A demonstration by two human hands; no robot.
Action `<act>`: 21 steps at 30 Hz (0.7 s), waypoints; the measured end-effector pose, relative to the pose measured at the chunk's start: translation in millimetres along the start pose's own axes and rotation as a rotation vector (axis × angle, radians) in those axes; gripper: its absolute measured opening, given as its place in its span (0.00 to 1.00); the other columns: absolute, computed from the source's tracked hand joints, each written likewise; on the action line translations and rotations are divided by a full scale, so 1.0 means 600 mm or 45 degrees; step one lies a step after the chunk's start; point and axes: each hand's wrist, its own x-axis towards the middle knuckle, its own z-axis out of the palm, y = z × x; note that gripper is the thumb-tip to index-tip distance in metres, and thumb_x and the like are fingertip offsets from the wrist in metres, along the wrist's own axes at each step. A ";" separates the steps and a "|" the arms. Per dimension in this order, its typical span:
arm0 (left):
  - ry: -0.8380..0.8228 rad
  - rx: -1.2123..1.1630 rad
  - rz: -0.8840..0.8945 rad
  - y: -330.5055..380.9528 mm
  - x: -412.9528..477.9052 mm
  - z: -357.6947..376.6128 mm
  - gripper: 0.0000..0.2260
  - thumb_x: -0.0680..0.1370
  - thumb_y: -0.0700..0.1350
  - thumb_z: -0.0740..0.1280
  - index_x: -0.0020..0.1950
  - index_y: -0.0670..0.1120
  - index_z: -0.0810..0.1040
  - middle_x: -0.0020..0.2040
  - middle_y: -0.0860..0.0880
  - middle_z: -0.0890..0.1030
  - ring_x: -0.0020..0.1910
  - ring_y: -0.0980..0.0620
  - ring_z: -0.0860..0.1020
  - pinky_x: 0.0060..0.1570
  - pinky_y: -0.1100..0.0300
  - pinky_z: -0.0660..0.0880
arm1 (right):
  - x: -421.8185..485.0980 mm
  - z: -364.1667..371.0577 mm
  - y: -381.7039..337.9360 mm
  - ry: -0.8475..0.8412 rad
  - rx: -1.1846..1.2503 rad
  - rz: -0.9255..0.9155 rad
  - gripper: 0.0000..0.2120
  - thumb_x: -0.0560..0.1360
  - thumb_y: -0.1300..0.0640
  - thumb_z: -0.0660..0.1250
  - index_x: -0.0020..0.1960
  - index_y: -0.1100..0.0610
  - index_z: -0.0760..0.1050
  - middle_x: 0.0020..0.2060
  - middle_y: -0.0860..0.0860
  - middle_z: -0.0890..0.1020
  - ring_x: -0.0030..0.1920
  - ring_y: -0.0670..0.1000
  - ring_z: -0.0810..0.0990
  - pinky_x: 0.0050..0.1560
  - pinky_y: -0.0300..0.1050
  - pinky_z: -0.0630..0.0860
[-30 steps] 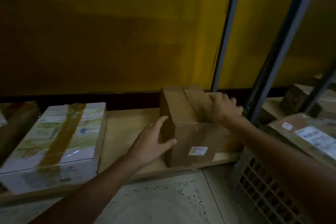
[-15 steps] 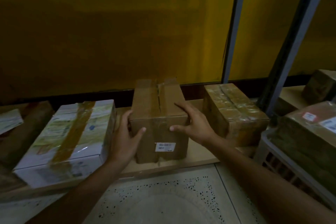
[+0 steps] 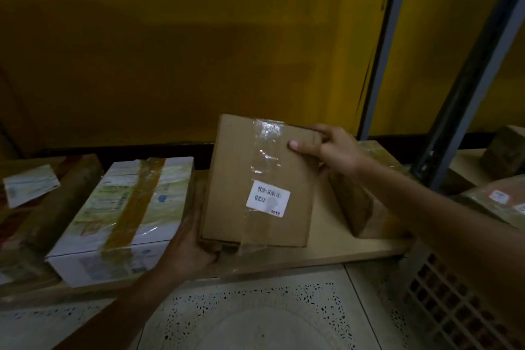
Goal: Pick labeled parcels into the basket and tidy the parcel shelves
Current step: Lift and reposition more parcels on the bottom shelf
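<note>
Nearest, the pale speckled floor runs under the shelf, with a lattice-sided basket at the right. Above the wooden shelf's front edge, the left hand cups the lower left corner of a brown cardboard parcel, tilted up so its taped face and white barcode label show. The right hand pinches the parcel's upper right edge. A white taped box sits just left; a tape-wrapped brown parcel lies behind the right forearm.
</note>
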 end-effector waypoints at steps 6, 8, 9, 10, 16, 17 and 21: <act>0.434 -0.380 -0.007 0.076 0.036 -0.027 0.11 0.67 0.47 0.75 0.45 0.56 0.76 0.42 0.59 0.78 0.42 0.64 0.74 0.39 0.68 0.70 | 0.009 0.016 -0.029 0.087 0.471 0.074 0.32 0.71 0.34 0.62 0.72 0.42 0.61 0.68 0.49 0.71 0.60 0.48 0.75 0.58 0.52 0.75; 0.543 -0.650 -0.174 0.110 0.045 -0.039 0.07 0.67 0.58 0.71 0.40 0.58 0.76 0.40 0.61 0.79 0.43 0.60 0.76 0.42 0.62 0.72 | 0.000 0.031 -0.041 -0.045 0.442 -0.062 0.38 0.66 0.28 0.60 0.72 0.36 0.54 0.73 0.44 0.63 0.63 0.44 0.66 0.57 0.49 0.68; 0.595 -0.735 -0.227 0.121 0.049 -0.045 0.10 0.67 0.61 0.69 0.39 0.56 0.76 0.39 0.58 0.80 0.42 0.56 0.78 0.42 0.60 0.72 | -0.004 0.038 -0.045 -0.132 0.410 -0.123 0.40 0.64 0.27 0.60 0.72 0.34 0.52 0.73 0.42 0.61 0.63 0.43 0.65 0.56 0.46 0.67; 0.646 -0.762 -0.260 0.129 0.053 -0.050 0.12 0.68 0.63 0.67 0.38 0.55 0.76 0.38 0.56 0.80 0.41 0.55 0.78 0.40 0.60 0.71 | -0.008 0.045 -0.046 -0.205 0.385 -0.159 0.42 0.62 0.27 0.62 0.72 0.33 0.50 0.72 0.42 0.61 0.62 0.42 0.66 0.54 0.42 0.69; 0.533 -0.678 -0.202 0.134 0.054 -0.065 0.13 0.66 0.62 0.69 0.40 0.54 0.77 0.36 0.55 0.82 0.40 0.52 0.81 0.36 0.60 0.74 | -0.016 0.060 -0.026 -0.082 0.270 -0.172 0.43 0.63 0.38 0.72 0.72 0.37 0.54 0.62 0.42 0.73 0.59 0.45 0.75 0.50 0.40 0.79; 0.477 -0.660 -0.185 0.131 0.054 -0.064 0.13 0.65 0.60 0.70 0.44 0.56 0.76 0.38 0.57 0.81 0.40 0.55 0.81 0.34 0.61 0.74 | -0.013 0.062 -0.024 -0.028 0.259 -0.167 0.39 0.65 0.38 0.71 0.71 0.37 0.56 0.57 0.40 0.75 0.55 0.43 0.77 0.46 0.38 0.79; 0.211 -0.612 -0.006 0.121 0.043 -0.052 0.43 0.64 0.49 0.76 0.72 0.60 0.54 0.56 0.66 0.68 0.53 0.64 0.72 0.44 0.66 0.72 | 0.015 0.072 -0.003 0.510 0.031 -0.026 0.32 0.69 0.40 0.69 0.66 0.54 0.65 0.50 0.47 0.77 0.47 0.48 0.79 0.41 0.42 0.77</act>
